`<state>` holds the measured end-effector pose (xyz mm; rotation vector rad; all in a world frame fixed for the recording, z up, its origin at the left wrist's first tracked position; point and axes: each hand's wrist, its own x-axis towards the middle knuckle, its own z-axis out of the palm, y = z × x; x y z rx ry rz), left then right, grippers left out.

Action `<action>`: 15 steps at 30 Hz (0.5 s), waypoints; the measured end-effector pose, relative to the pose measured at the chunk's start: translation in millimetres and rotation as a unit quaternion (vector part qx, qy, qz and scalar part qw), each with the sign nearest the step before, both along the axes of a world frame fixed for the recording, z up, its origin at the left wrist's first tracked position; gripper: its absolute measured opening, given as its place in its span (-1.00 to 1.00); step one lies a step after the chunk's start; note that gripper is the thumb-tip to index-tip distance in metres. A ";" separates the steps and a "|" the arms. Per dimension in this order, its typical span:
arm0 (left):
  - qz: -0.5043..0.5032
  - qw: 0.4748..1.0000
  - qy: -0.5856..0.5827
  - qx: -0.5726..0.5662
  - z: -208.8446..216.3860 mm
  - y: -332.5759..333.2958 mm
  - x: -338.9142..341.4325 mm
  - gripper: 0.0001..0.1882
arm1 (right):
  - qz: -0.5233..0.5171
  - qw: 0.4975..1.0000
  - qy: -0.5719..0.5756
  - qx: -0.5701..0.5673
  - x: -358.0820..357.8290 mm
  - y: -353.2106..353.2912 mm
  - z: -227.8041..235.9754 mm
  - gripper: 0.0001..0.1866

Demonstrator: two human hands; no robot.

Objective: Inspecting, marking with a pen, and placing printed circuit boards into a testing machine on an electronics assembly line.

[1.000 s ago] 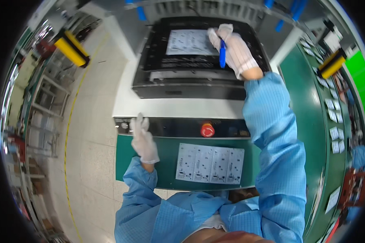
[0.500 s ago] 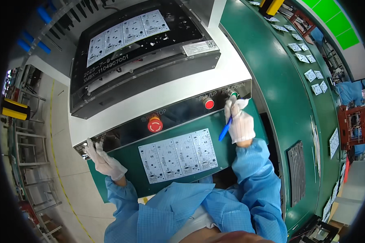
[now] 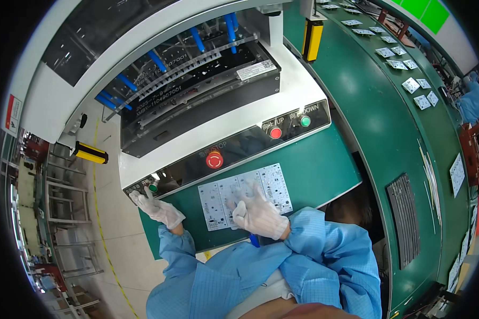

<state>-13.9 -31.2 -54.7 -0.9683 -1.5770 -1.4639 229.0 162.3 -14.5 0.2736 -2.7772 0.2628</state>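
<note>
My left hand (image 3: 157, 208), in a white glove, rests at the left end of the machine's control panel (image 3: 239, 146), its fingertips at a small green button (image 3: 153, 187). My right hand (image 3: 258, 213), also gloved, lies with its fingers spread on a white circuit board panel (image 3: 274, 183) on the green shelf (image 3: 324, 170). A blue pen (image 3: 254, 241) sticks out under that hand near the wrist. Both arms are in blue sleeves.
Behind the panel's red mushroom button (image 3: 214, 159), red round button (image 3: 274, 132) and green round button (image 3: 305, 121) stands a black fixture (image 3: 197, 90) under blue tubes. A green conveyor (image 3: 388, 106) with small white boards curves along the right. A yellow post (image 3: 314, 40) stands behind.
My right hand left the green button at the panel's right end and came down onto the white board. The left hand stayed at the panel's left end. The view shifted.
</note>
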 end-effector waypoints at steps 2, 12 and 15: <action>0.130 0.989 0.026 -0.073 1.7 5.5 4.6 -0.57 | 0.017 1.000 0.012 0.014 6.4 11.9 12.9 -0.77; -0.471 0.688 -0.548 0.068 69.4 174.3 248.4 -0.23 | -0.111 0.451 0.359 -0.810 117.2 107.9 63.9 -0.47; -0.585 0.446 -0.660 0.149 90.9 216.3 296.9 -0.09 | -0.114 0.431 0.469 -0.762 168.9 99.8 70.9 -0.32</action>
